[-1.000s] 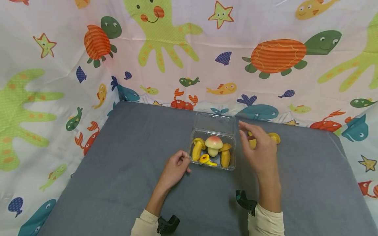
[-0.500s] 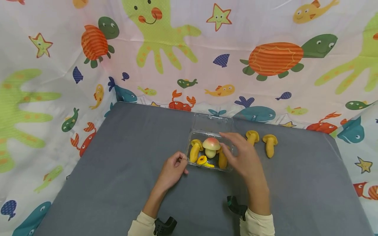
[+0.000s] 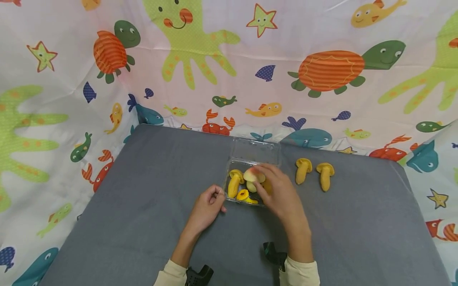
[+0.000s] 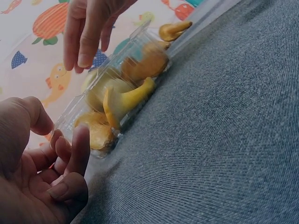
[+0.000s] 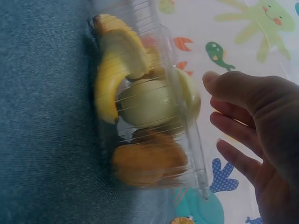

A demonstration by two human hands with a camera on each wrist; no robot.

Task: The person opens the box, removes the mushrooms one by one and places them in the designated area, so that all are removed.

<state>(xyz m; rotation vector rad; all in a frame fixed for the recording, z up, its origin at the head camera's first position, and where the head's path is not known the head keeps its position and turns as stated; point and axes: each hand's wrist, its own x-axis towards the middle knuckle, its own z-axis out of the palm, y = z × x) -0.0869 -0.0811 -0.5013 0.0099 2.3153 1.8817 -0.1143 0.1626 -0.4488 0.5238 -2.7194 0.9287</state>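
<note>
A clear plastic clamshell box (image 3: pixel 226 186) lies with its lid raised at the back. Inside are a toy mushroom with a pink-tinged cap (image 3: pixel 252 174), a yellow mushroom (image 3: pixel 234 184) on the left, a small bright yellow trumpet-shaped mushroom (image 4: pixel 131 99) in front, and a brownish-yellow mushroom (image 5: pixel 149 161) on the right, partly hidden by my right hand in the head view. My left hand (image 3: pixel 207 206) pinches the box's left rim between thumb and finger. Over the box hovers my right hand (image 3: pixel 280 192), thumb and fingers apart around the pink-capped mushroom's side, holding nothing.
Two more yellow mushrooms, a left one (image 3: pixel 303 171) and a right one (image 3: pixel 325 176), lie on the grey cloth (image 3: pixel 358 222) right of the box. A curtain (image 3: pixel 200 51) printed with sea animals stands along the back and sides.
My right hand has moved left from over the two loose mushrooms to above the pink-capped one in the box. My left hand stays at the box's left rim.
</note>
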